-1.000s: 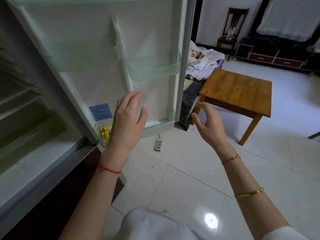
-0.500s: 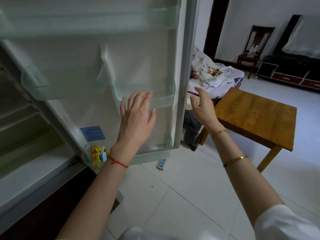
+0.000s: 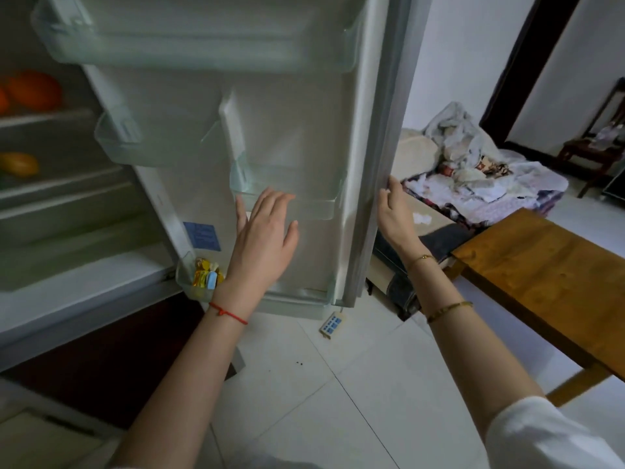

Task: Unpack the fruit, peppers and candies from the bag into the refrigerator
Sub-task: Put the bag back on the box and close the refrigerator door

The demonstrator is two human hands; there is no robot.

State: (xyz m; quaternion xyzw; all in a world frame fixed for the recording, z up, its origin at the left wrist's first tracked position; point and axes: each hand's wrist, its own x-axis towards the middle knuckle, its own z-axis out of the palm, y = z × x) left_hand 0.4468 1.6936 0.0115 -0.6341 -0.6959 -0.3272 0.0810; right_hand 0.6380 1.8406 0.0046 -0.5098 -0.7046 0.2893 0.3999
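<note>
The refrigerator door stands open in front of me. My left hand is spread flat, fingers apart, against the door's inner face just below a clear door bin. My right hand curls around the door's outer edge. Wrapped candies, yellow and one blue, lie in the lowest door bin by the hinge. Inside the refrigerator, orange fruit sits on an upper shelf and a yellow-orange fruit on the shelf below. The bag is out of view.
A wooden table stands at the right. Behind the door is a low bed or sofa piled with crumpled cloth. A white power strip lies on the tiled floor under the door. A dark chair stands at the far right.
My right hand has moved left and closed around the door's outer edge. My left hand stays flat on the inner face. The view has risen, and the fruit shelves have come into sight.
</note>
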